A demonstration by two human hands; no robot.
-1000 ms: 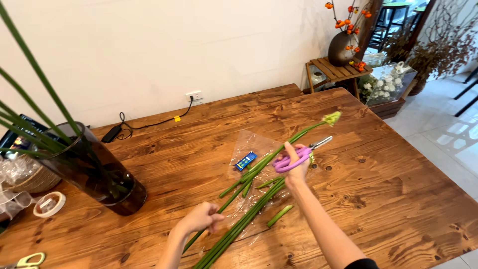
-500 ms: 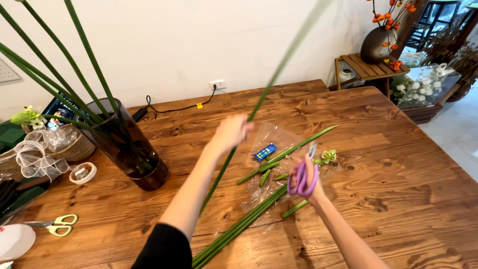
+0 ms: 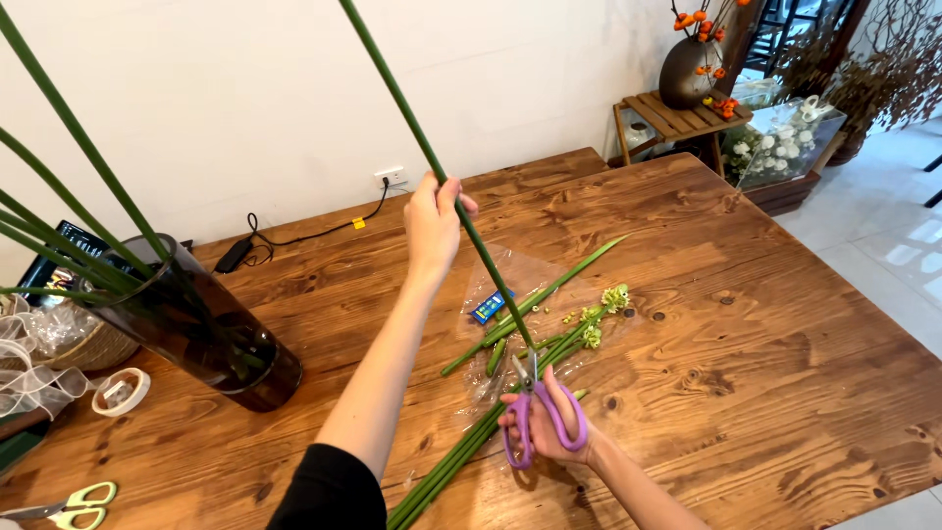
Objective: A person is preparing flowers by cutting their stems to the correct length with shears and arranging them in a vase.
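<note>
The left hand (image 3: 432, 218) pinches a long green stem (image 3: 461, 211) upright over the tabletop (image 3: 746, 294), grip clenched mid-length. The right hand (image 3: 545, 422) grasps purple scissors (image 3: 535, 417) at its lower end. It looks light, fairly stiff, smooth (likely bruisable): hold gently mid-stem.

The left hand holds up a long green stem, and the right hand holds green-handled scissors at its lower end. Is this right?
Not quite. In the head view the scissors in the right hand have purple handles, not green. The left hand does hold up the long green stem.
</note>
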